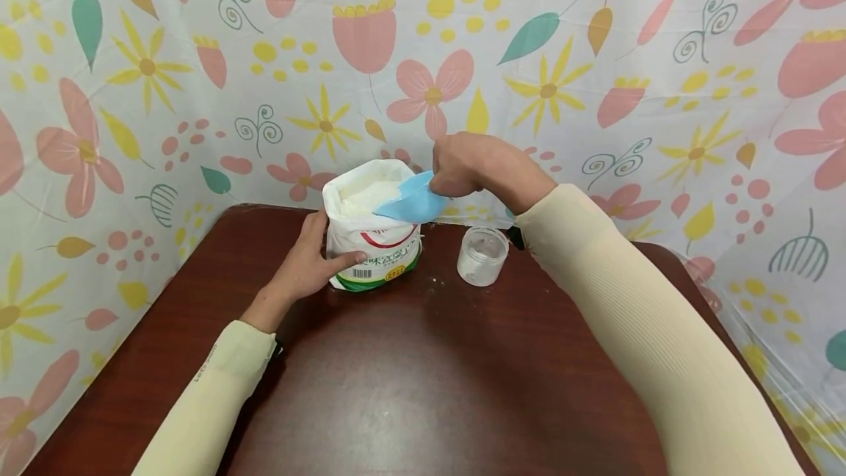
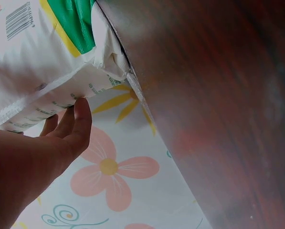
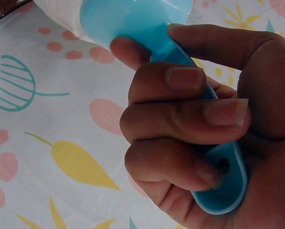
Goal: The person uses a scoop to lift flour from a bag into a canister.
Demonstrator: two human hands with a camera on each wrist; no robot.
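Observation:
In the head view, an open white bag of flour-like powder with green and red print stands at the back of the table. My left hand holds its left side, thumb across the front. In the left wrist view the fingers of that hand lie along the bag's side. My right hand grips a light-blue scoop over the bag's mouth, its front edge at the white powder. The right wrist view shows fingers curled round the scoop's handle.
Right of the bag stands a clear plastic jar, lidless and dusted white inside. White specks dot the dark wooden table near it. A flower-patterned curtain hangs close behind and along both sides.

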